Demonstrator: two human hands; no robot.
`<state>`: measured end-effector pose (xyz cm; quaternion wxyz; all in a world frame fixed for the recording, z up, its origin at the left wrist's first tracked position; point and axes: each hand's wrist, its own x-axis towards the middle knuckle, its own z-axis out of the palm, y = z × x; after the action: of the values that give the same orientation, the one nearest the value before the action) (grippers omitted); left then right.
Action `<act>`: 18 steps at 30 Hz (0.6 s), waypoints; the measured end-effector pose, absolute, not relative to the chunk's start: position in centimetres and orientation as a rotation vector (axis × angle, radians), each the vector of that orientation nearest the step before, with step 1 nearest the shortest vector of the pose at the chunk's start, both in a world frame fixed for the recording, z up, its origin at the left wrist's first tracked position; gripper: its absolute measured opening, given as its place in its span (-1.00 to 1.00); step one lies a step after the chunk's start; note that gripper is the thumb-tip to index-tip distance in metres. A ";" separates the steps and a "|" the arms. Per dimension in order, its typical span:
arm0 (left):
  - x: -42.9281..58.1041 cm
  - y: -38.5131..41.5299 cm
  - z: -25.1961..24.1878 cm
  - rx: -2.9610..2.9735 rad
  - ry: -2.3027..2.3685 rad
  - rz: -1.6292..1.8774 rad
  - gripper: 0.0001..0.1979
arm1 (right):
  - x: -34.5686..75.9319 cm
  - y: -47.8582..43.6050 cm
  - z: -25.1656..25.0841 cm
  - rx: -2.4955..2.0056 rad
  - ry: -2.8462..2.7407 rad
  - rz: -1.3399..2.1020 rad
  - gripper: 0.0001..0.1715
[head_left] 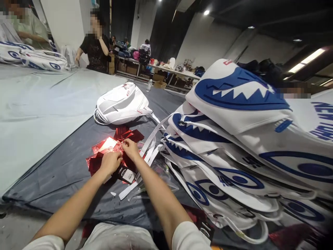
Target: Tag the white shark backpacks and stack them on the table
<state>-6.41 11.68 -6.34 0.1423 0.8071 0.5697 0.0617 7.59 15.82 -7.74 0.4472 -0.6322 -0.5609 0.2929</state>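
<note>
My left hand (112, 162) is closed over a pile of shiny red foil pieces (105, 146), its fingers curled together. What it grips is hidden. Just to the right, my right hand (130, 149) pinches at the pile, where thin strings show; whatever lies between its fingertips is too small to make out. A black hang tag (127, 174) with a white barcode label lies below the hands. Beyond the pile, a white backpack (122, 104) rests on its side on the dark table cover.
At right rises a tall stack of white backpacks (236, 132) with blue eye and teeth designs, their straps (152, 142) trailing toward my right arm. Clear plastic (162, 178) lies beside that arm. A bottle (149, 85) stands farther back. One person (95, 52) stands across the table.
</note>
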 end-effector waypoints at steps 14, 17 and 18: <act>-13.0 11.0 -3.7 2.481 1.643 0.914 -0.64 | 8.7 12.8 -7.2 -1.522 -1.206 0.863 -0.66; -10.3 10.1 -3.1 2.455 1.260 1.164 -0.70 | 11.3 7.8 -7.5 -1.414 -1.240 0.803 -0.59; -8.9 9.7 -3.0 2.437 1.111 1.165 -0.73 | 12.9 5.4 -7.6 -1.425 -1.217 0.741 -0.61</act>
<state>-8.93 9.75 -2.97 0.1103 0.8292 0.3780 0.3966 12.86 5.43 -7.65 0.5341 -0.5978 -0.5105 0.3110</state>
